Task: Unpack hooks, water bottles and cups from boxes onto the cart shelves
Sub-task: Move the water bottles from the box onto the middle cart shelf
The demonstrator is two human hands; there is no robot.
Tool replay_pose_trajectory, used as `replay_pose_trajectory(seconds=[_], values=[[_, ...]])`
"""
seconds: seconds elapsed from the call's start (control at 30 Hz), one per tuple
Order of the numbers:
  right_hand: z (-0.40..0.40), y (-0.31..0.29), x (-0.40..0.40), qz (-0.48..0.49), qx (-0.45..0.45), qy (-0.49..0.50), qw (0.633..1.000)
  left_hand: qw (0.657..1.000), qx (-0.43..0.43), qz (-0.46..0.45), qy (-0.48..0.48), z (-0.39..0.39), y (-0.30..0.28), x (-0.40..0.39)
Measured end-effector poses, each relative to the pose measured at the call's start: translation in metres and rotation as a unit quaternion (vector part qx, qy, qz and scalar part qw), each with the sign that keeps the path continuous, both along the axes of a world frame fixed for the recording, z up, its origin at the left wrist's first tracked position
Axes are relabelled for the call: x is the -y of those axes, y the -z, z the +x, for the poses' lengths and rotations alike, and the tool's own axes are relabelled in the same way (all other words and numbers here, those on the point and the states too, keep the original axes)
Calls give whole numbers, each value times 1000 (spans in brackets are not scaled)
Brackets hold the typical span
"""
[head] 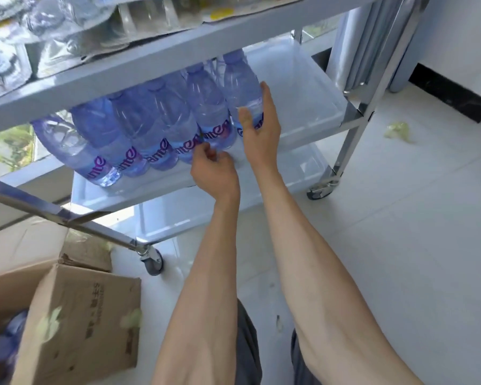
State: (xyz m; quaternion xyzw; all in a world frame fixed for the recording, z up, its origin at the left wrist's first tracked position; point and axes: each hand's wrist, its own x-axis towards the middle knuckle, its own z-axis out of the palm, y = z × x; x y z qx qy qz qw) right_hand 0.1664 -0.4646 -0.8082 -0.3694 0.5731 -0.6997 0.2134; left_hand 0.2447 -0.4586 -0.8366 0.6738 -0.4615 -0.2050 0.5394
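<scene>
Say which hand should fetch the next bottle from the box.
Left, probably: the left hand is at the row's base holding nothing visible, on the cardboard box side. The right hand steadies the end water bottle.

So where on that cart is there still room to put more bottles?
The middle shelf is bare to the right of the bottle row, from the right hand to the far rim. The bottom shelf also looks bare. The row's left end is packed tight, with the left hand at its front. The top shelf is crowded with wrapped packs.
</scene>
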Motion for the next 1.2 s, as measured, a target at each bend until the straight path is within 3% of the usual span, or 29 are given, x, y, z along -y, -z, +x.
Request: replay_pose_trajectory(seconds=[0.33, 0.63, 0.8, 0.9, 1.03, 1.2], values=[[4, 11, 23, -10, -46, 27, 999, 1000, -12, -15, 13, 3, 3, 6], [-10, 26, 23, 45, -46, -27, 998, 999, 15, -27, -12, 4, 7, 9], [-6, 20, 39, 94, -90, -26, 991, 1000, 15, -16, -3, 9, 6, 14], [-7, 17, 49, 152, -122, -29, 980, 1000, -5, -15, 4, 10, 5, 12], [-11, 18, 50, 157, -124, -45, 979, 997, -71, -26, 16, 8, 2, 6], [-18, 19, 36, 163, -56, -73, 982, 988, -151, -19, -32, 20, -3, 4]])
